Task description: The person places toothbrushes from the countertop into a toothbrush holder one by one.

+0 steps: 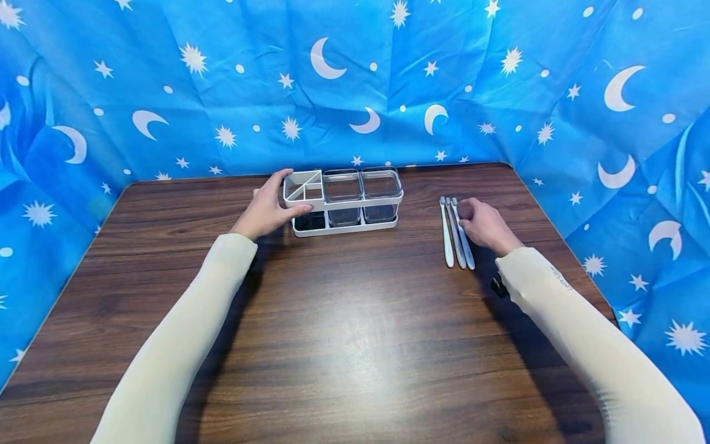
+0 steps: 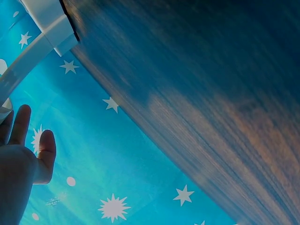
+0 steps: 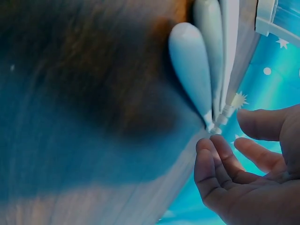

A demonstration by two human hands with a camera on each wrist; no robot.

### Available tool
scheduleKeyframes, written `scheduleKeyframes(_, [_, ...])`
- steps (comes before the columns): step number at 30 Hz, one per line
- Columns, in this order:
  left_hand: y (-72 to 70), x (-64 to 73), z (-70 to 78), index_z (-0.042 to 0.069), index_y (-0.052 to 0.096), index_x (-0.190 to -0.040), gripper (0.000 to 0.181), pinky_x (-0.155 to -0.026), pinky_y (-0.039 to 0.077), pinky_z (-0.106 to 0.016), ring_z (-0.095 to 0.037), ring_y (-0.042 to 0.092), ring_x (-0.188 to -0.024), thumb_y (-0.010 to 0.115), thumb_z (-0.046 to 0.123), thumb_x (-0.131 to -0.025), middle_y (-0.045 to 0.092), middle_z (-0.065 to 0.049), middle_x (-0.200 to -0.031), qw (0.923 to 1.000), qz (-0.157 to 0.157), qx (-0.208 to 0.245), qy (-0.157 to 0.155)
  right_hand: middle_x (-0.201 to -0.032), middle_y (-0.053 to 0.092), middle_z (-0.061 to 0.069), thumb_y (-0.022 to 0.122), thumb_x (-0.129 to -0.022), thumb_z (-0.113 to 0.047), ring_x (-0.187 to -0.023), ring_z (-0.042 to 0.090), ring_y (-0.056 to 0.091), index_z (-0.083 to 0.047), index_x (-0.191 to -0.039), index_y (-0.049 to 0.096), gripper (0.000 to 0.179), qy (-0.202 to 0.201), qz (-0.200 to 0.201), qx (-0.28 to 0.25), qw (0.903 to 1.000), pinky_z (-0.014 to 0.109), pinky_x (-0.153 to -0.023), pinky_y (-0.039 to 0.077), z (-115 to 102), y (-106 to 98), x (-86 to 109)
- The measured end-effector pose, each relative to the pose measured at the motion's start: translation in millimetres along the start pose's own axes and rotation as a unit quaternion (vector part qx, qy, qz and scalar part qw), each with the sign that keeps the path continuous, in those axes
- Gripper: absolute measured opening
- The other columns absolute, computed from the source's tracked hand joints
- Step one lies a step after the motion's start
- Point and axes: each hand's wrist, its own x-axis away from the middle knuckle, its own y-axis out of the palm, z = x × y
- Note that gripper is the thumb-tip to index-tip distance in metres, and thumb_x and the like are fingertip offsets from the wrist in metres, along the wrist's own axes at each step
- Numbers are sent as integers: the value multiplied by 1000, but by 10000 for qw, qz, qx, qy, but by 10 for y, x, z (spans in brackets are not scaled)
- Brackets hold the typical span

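Note:
A white toothbrush holder (image 1: 346, 202), with divided slots at its left end and two clear cups (image 1: 380, 185) beside them, stands at the back of the table. My left hand (image 1: 267, 208) grips its left end, thumb along the front rail and fingers at the back corner. To the right, three toothbrushes (image 1: 455, 237) lie side by side, heads away from me, handles towards me. My right hand (image 1: 484, 223) is right beside the heads of the rightmost ones. In the right wrist view, its thumb and fingers (image 3: 205, 164) are spread apart close to the brush heads (image 3: 220, 119), holding nothing.
Dark wood-grain table (image 1: 355, 333) spreads out in front of me. A blue curtain (image 1: 355, 80) with white moons and stars hangs right behind the back edge and along both sides.

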Motion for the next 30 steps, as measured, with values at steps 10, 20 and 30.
scheduleKeyframes(10, [2, -3, -7, 17, 23, -150, 97, -108, 6, -57, -28, 26, -137, 68, 62, -75, 27, -7, -151, 10000, 10, 53, -10, -119, 49, 29, 50, -98, -12, -104, 39, 50, 4, -139, 35, 47, 128, -142, -130, 9997, 55, -93, 37, 136, 60, -33])
scheduleKeyframes(20, [13, -10, -24, 19, 23, -150, 98, -108, 5, -58, -28, 26, -137, 68, 63, -75, 27, -6, -152, 10000, 19, 72, -40, -115, 52, 29, 50, -97, -9, -97, 37, 54, 7, -136, 38, 44, 130, -140, 51, 9998, 50, -84, 44, 126, 124, -73])
scheduleKeyframes(30, [12, -2, -15, 18, 25, -149, 98, -108, 6, -58, -27, 26, -137, 69, 62, -74, 28, -6, -151, 9999, 37, 102, -9, -114, 52, 32, 50, -96, -10, -98, 37, 54, 12, -135, 34, 47, 211, -104, 171, 9996, 49, -82, 45, 106, 129, -81])
